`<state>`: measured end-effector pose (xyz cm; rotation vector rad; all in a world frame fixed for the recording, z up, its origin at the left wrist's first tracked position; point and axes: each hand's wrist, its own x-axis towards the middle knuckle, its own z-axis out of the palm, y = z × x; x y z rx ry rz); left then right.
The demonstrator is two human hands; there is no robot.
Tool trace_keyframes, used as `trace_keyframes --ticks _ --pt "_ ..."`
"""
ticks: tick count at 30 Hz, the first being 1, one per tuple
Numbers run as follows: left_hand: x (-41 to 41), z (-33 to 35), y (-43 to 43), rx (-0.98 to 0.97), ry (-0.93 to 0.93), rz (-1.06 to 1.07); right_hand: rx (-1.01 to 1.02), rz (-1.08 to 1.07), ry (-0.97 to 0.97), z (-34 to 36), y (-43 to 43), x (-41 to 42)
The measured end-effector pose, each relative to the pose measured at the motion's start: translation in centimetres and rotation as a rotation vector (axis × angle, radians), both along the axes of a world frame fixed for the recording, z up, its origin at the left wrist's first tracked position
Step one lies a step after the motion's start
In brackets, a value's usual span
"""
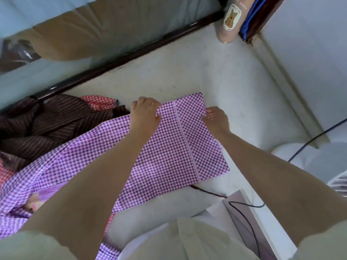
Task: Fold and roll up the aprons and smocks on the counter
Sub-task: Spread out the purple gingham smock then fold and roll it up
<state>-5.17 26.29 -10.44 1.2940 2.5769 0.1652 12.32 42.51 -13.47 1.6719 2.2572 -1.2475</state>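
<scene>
The purple checked smock (169, 147) is laid on the tabletop (187, 68), its long axis running from the near left to the far end, where one side is pinched by the left hand (144, 114) and the other is met by the right hand (216, 120), whose grip cannot be told.

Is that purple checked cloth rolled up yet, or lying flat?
Flat, not rolled: the purple checked cloth lies spread along the counter, with the left hand and right hand pinching its far end.
</scene>
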Motion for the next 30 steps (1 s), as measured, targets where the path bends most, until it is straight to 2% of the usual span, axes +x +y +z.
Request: trace_keyframes --ticks 3,12,21,30 --pt "-0.1 -1.0 1.8 -0.054 0.006 0.004 -0.036 -0.033 0.045 -0.3 0.8 -1.4" --pt "-0.7 -2.2 4.4 -0.037 0.024 -0.001 -0.026 -0.099 0.052 -0.9 3.0 -3.8" --pt "-0.4 -2.4 4.6 -0.028 0.009 -0.008 -0.342 -0.153 0.225 1.5 3.8 -2.9" --pt "0.8 0.4 3.3 0.163 -0.249 -0.063 -0.327 -0.141 0.36 5.7 2.4 -1.4"
